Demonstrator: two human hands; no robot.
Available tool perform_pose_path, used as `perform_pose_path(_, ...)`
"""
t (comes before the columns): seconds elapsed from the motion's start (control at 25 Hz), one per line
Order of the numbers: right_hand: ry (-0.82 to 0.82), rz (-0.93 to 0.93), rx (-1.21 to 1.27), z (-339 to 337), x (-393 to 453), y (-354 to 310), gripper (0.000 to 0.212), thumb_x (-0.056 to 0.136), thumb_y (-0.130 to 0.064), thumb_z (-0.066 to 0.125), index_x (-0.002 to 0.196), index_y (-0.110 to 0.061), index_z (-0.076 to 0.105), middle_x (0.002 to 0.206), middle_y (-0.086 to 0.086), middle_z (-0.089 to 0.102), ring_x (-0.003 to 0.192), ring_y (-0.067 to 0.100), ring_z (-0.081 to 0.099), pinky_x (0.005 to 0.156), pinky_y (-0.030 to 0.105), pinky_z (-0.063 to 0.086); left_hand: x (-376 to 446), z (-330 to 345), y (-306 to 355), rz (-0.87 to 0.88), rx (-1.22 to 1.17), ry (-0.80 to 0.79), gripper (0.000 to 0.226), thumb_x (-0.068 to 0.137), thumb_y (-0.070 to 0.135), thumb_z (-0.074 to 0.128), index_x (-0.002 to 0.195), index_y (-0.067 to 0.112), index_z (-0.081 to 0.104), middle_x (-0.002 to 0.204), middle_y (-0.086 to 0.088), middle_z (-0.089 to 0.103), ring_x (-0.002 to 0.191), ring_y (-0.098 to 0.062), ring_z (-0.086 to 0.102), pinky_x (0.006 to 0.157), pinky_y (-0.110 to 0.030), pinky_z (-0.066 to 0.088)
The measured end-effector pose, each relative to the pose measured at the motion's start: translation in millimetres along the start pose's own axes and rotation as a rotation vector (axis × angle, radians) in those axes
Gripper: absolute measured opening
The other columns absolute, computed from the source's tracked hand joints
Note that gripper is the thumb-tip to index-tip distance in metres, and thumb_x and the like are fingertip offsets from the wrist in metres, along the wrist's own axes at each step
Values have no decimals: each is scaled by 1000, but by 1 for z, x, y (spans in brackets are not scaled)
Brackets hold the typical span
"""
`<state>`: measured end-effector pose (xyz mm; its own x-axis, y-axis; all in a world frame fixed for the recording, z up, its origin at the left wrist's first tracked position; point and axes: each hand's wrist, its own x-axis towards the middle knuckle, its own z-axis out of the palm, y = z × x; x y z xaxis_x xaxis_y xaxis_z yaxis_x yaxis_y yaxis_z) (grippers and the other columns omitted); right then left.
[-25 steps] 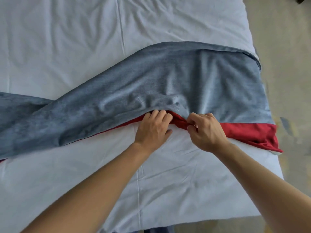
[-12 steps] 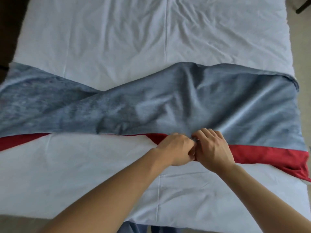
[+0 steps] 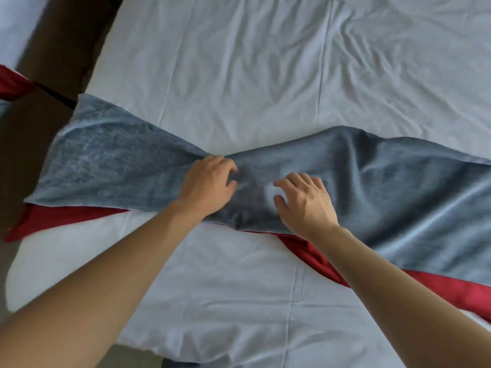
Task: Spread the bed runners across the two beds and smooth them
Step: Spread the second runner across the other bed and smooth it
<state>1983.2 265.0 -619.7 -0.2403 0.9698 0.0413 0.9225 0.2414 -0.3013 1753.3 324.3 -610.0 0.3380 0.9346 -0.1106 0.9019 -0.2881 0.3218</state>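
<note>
The grey plush bed runner with red underside [image 3: 385, 181] lies twisted across the white-sheeted bed [image 3: 239, 75], bunched between the left hand [image 3: 207, 184] and right hand [image 3: 303, 200], both loosely spread, pressing it. Pushing outward unevenly could deepen the twist.

- Bed [image 3: 239, 75]: white sheet, creased, w/ lengthwise fold lines; fills most of view.
- Runner [image 3: 385, 187] lies across bed, left edge to right edge: grey-blue top face, red underside [image 3: 305, 251] showing along near edge.
- Runner pinched narrow and twisted at mid-bed, fanning wider toward both sides; left end reaches bed's edge and hangs a bit over.
- Both hands on runner at the narrow part: left [image 3: 207, 187], right [image 3: 305, 203].
- Dark floor [image 3: 58, 35] strip left of bed.
- 2nd bed [image 3: 13, 27] at far left, white, w/ red cloth [image 3: 10, 83] on it.
</note>
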Motion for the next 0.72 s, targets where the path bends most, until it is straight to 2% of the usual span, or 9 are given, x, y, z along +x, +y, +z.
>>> perform_pose_path(0.12,41,-39,-11,15,46,-24,24,91,-16,57,111,-13,71,102,4,69,91,30,63,83,44,47,18,-6,-59,-28,118,42,30,89,12,59,118,16,66,118,-3,65,106,-30,56,87,-42,39)
perform_pose_path(0.24,59,3,-31,29,101,-40,26,94,-17,50,107,-14,72,102,4,70,90,30,62,82,43,45,61,-7,-88,27,108,-89,37,91,3,53,122,19,67,123,1,65,110,-25,54,92,-37,35)
perform_pose_path(0.36,-8,32,-97,42,142,-45,23,94,-18,51,98,-14,74,95,3,71,87,30,62,86,42,45,97,-4,-107,139,169,-296,28,95,19,52,117,29,67,116,5,65,106,-20,52,96,-33,32)
perform_pose_path(0.44,-111,36,-106,50,155,-49,27,95,-20,48,88,-14,74,85,2,70,84,30,61,90,40,42,106,-6,-112,234,164,-431,20,92,34,54,105,32,69,102,7,66,100,-18,51,97,-33,31)
perform_pose_path(0.56,-188,95,-99,56,160,-51,37,95,-24,40,78,-12,70,74,1,64,78,29,58,91,39,42,107,-13,-114,349,154,-550,16,91,32,53,90,29,68,84,6,61,89,-18,49,85,-29,25)
perform_pose_path(0.64,-192,119,-122,51,162,-51,30,95,-21,45,82,-13,71,77,2,66,80,28,59,92,38,41,120,-27,-127,378,222,-424,13,90,28,55,89,24,67,87,0,66,90,-23,54,84,-34,26)
perform_pose_path(0.72,-198,145,-125,47,171,-45,19,92,-17,54,94,-13,72,87,4,69,86,29,62,96,38,40,151,-44,-156,277,309,-218,16,88,28,59,94,19,70,95,-6,72,96,-29,61,88,-39,31)
